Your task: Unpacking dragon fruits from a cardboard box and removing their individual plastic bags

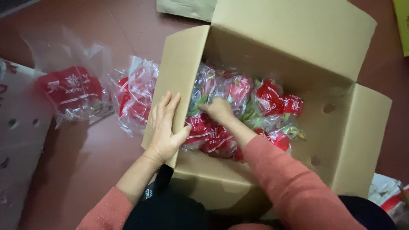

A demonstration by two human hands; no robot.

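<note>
Nearest me, my left hand (165, 127) lies flat and open on the box (294, 38), fingers spread over its left flap at mid-frame, thumb hooked over the edge; it grips nothing, only steadies the cardboard. Just right of it, my right hand (219, 110) is down inside the box at frame centre, fingers curled onto one bagged fruit (238, 89); I cannot tell whether they have closed on it. The fruits in the box are red, each in a clear crinkly bag. I judge them fairly heavy, bruisable, with slippery film, so I would cup the body rather than pinch loose plastic. Farther off, at the left of the frame, two more bags (70, 91) lie on the red-brown floor (93, 149).
</note>
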